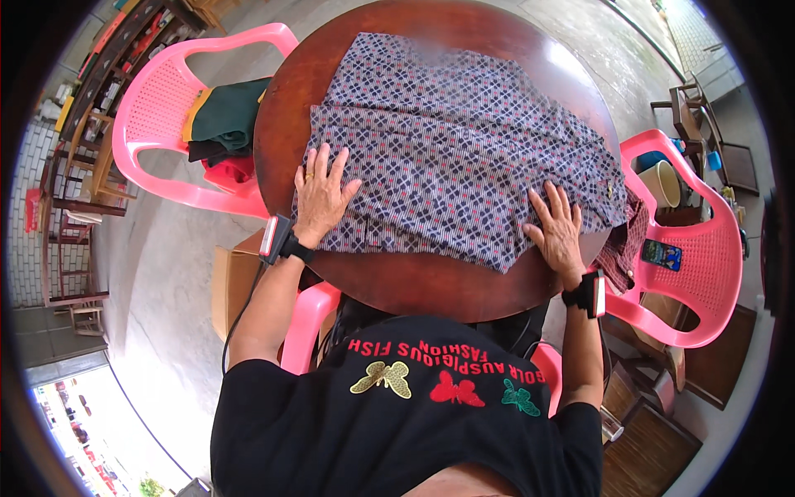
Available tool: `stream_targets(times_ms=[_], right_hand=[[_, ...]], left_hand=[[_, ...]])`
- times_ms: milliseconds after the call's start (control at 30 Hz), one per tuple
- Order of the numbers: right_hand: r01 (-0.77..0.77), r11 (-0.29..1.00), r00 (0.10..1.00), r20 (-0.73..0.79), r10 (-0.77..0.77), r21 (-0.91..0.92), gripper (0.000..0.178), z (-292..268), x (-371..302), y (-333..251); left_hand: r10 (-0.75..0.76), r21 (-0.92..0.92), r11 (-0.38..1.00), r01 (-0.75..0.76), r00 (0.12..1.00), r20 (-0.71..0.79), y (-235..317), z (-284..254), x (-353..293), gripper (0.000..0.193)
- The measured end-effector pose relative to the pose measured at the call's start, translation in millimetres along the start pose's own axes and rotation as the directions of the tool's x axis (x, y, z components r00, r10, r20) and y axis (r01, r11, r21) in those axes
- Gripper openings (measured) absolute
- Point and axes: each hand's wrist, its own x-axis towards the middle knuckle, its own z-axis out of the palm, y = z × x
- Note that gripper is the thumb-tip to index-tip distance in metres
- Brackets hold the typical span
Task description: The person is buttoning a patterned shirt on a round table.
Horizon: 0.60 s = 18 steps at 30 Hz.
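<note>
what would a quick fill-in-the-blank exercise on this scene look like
The left hand and the right hand rest on patterned cloth spread over a round brown ____.
The plastic chair on the left, bearing folded clothes, is coloured ____.
A phone lies on the chair to the person's ____.

Missing words: table; pink; right.

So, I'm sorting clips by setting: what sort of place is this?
Probably a household room or small workroom; I can't tell which. A patterned cloth lies spread on a round wooden table, with pink plastic chairs on a hard grey floor.
</note>
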Motion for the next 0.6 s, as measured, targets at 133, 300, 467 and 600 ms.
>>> stream_targets(times_ms=[133,300,467,600], right_hand=[[0.068,0.998,0.995,-0.066,-0.069,-0.008,0.061,20,15,13],[0.070,0.997,0.990,-0.119,-0.073,-0.030,0.061,28,16,26],[0.036,0.998,0.987,-0.153,-0.044,-0.052,0.062,38,24,26],[0.041,0.998,0.982,-0.180,-0.051,-0.056,0.060,42,23,27]], left_hand=[[-0.021,0.052,0.998,0.026,0.996,-0.084,1,11,-4,0.057],[-0.048,0.075,0.995,0.059,0.987,-0.151,11,24,-7,0.056],[-0.111,0.079,0.989,0.128,0.975,-0.193,9,30,-8,0.058],[-0.113,0.079,0.988,0.131,0.974,-0.196,8,32,-9,0.059]])
